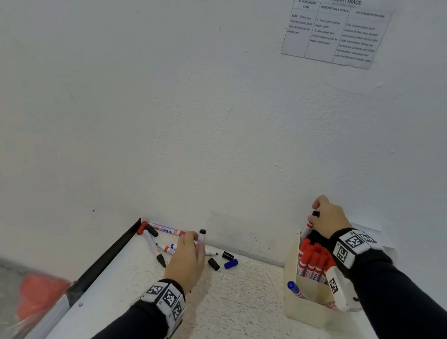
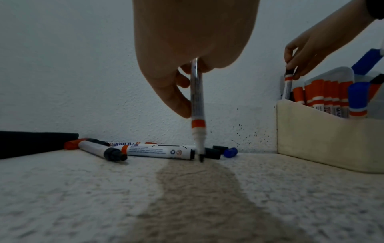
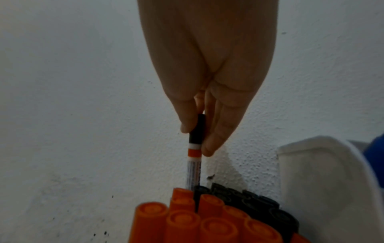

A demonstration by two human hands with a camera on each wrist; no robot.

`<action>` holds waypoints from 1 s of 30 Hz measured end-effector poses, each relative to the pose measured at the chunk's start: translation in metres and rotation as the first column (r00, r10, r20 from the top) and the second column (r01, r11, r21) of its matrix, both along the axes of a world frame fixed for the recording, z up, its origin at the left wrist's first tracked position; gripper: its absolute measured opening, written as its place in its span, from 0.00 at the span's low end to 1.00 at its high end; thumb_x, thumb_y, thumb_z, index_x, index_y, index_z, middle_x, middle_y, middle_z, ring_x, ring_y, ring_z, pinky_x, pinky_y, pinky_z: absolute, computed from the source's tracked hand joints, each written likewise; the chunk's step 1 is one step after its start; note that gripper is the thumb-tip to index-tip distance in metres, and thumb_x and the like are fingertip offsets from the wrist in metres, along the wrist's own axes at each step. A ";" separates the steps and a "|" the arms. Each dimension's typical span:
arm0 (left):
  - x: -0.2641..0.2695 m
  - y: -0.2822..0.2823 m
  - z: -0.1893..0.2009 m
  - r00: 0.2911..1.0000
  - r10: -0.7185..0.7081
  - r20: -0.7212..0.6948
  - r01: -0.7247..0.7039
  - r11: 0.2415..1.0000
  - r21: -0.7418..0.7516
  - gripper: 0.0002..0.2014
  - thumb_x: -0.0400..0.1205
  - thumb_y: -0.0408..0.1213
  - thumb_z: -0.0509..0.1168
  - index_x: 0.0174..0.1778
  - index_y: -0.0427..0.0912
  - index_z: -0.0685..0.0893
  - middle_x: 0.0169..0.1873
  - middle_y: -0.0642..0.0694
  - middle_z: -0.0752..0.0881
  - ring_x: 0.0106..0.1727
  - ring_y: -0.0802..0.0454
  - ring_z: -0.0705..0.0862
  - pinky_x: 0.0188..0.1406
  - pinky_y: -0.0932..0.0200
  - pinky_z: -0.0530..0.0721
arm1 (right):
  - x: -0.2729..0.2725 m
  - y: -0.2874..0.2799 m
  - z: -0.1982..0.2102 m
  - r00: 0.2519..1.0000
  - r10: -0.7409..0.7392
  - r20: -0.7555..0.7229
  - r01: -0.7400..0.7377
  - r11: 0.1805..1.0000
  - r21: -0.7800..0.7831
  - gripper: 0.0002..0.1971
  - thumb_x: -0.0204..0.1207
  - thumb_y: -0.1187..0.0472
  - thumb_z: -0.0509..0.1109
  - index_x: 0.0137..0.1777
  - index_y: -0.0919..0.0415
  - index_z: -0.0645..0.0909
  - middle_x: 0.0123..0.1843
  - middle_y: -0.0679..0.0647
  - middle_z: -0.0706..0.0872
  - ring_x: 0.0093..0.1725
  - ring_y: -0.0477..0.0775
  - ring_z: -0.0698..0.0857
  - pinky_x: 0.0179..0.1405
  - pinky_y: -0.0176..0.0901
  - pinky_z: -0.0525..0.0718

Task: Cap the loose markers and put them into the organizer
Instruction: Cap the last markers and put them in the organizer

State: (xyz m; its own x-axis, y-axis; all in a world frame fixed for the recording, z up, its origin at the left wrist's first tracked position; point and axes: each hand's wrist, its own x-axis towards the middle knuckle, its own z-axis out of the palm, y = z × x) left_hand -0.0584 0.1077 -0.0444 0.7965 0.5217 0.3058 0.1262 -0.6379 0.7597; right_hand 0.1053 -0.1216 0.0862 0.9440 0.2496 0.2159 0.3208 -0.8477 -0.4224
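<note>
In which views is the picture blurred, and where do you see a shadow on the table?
Head view: sharp in the middle, but a red object at the lower left edge is smeared, and the wall bends from the wide lens. Left wrist view: dim, the left hand is soft, and its broad shadow runs across the table. Right wrist view: dim and grainy; the orange caps are out of focus.

I see a printed white paper sheet (image 1: 336, 32) with a three-column table taped high on the rough white wall (image 1: 169, 95), and a blurred red object (image 1: 38, 296) low at left.
</note>
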 end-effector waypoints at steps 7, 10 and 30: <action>-0.004 0.010 -0.014 0.929 -0.054 -0.367 0.017 0.994 -0.105 0.07 0.85 0.44 0.54 0.51 0.43 0.69 0.37 0.48 0.79 0.33 0.56 0.77 0.28 0.66 0.72 | 0.005 -0.003 0.003 0.999 0.035 0.023 -0.036 0.999 0.013 0.13 0.75 0.77 0.59 0.51 0.64 0.81 0.52 0.63 0.84 0.45 0.53 0.81 0.42 0.37 0.76; -0.009 0.011 -0.016 0.918 -0.039 -0.395 -0.010 0.993 -0.121 0.07 0.85 0.43 0.55 0.49 0.43 0.69 0.39 0.48 0.79 0.36 0.56 0.77 0.31 0.67 0.73 | 0.005 0.000 -0.004 0.999 0.035 0.011 -0.035 0.998 -0.046 0.14 0.76 0.76 0.59 0.54 0.64 0.82 0.58 0.63 0.84 0.57 0.60 0.82 0.56 0.41 0.77; -0.010 0.016 -0.036 0.878 -0.011 -0.479 -0.045 0.993 -0.105 0.14 0.85 0.46 0.54 0.60 0.41 0.72 0.50 0.46 0.82 0.44 0.55 0.80 0.44 0.65 0.79 | -0.001 0.014 -0.031 0.988 -0.127 -0.087 0.097 0.953 -0.286 0.11 0.79 0.67 0.60 0.56 0.66 0.82 0.59 0.62 0.84 0.59 0.61 0.82 0.63 0.47 0.79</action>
State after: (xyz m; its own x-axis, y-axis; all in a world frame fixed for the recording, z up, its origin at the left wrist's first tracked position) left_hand -0.0682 0.1236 -0.0809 0.8214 0.5446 -0.1695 0.5017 -0.5484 0.6690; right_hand 0.1039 -0.1073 0.0549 0.9827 0.1776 0.0522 0.1844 -0.9645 -0.1891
